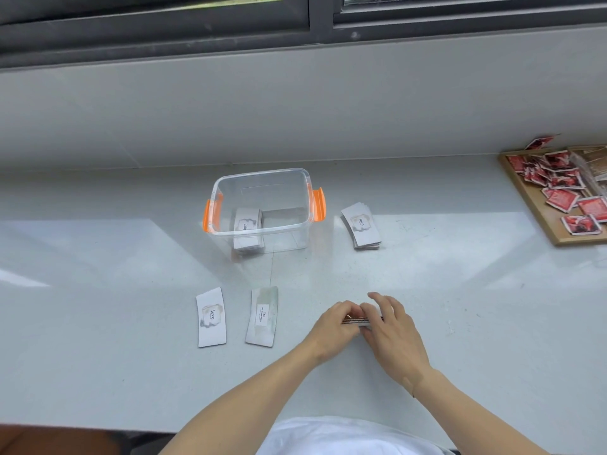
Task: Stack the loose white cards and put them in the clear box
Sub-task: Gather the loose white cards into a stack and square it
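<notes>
Both hands work at the near counter edge: left hand (331,326) and right hand (391,330) are closed on a small card stack (361,320), squaring its edges. Two loose cards (211,317) lie to the left. The clear box (262,208) already contains cards. Next, presumably: lift the squared stack and lower it into the box.

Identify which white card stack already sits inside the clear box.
The stack of white cards in the clear box, left side; the stack right of the box lies on the counter.
</notes>
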Tool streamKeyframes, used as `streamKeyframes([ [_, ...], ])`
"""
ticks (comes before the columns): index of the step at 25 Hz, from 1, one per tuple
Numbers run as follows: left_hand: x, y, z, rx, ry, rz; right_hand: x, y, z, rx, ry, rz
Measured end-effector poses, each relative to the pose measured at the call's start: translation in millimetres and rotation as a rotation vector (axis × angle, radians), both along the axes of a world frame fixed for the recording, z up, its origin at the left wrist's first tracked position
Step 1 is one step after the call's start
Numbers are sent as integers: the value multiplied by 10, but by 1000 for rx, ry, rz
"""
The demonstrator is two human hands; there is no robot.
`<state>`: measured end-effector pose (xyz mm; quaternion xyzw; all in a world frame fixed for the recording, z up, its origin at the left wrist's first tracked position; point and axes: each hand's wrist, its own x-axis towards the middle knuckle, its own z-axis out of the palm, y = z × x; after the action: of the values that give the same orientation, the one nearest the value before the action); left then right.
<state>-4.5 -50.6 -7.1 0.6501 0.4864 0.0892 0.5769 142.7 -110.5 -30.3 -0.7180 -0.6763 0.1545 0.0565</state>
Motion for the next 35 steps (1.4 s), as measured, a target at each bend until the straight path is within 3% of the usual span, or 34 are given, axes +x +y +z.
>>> streamKeyframes([
  [8,-239,179,20,109,158,-171,50,26,-18,56,0,75],
  [10,-516,399,56,222,295,-258,51,20,25,53,7,82],
  [14,-1147,867,144,585,732,-720,43,28,100,43,33,86],
  [17,-1450,977,137,673,858,-864,27,22,122,20,35,78],
  [21,-1512,957,73,759,869,-828,30,27,106,-9,22,76],
  [25,-1470,973,25,719,829,-771,40,31,100,-18,18,82],
  [31,-1220,823,45,468,563,-270,17,-1,86,-24,37,58],
  [35,-943,601,25,525,499,-161,7,-10,56,-22,39,20],
])
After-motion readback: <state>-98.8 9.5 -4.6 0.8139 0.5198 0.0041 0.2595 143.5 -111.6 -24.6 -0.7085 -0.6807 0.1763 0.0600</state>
